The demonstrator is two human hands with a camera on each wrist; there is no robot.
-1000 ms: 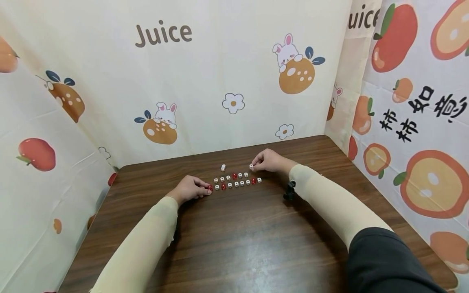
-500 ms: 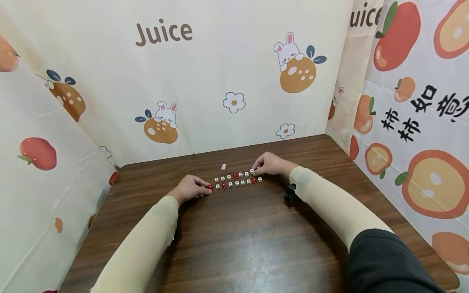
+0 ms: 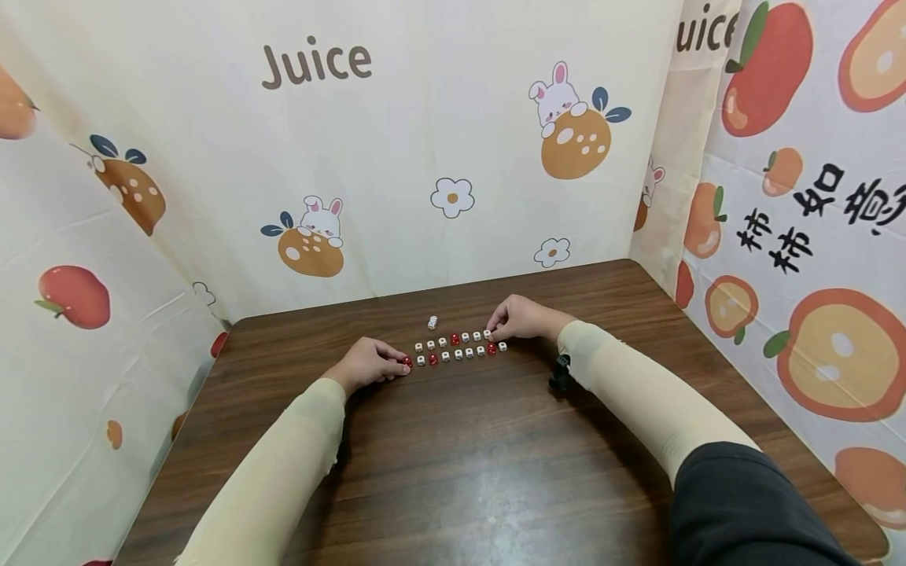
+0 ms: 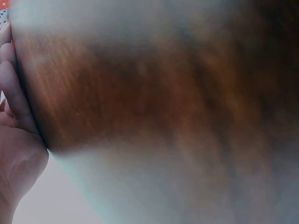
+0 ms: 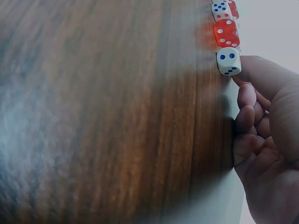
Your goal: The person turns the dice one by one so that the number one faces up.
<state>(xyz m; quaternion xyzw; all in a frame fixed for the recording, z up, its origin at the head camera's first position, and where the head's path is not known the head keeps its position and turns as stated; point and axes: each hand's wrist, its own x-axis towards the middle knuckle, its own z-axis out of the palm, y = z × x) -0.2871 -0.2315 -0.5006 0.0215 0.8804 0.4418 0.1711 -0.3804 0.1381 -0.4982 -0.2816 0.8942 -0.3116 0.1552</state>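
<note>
Two rows of small red and white dice run across the wooden table in the head view. My left hand [image 3: 366, 362] pinches a red die [image 3: 406, 362] at the left end of the front row. At the right end of the back row, a white die [image 3: 487, 334] is held between my right thumb and fingers [image 3: 497, 317]; my right hand [image 3: 525, 316] rests low over the wood. The right wrist view shows the front row's end white die [image 5: 229, 61] beside my thumb, with a red die [image 5: 226, 32] behind it. Only part of my left hand [image 4: 21, 154] shows in the left wrist view.
Beyond the rows stand white dice [image 3: 432, 322], apart from the others; how many is hard to tell. The wooden table [image 3: 453, 464] meets a printed cloth wall [image 3: 396, 236] at the back, with more cloth at both sides.
My right hand has brought its white die nearer, from behind the back row to that row's right end. My left hand stays at the red die.
</note>
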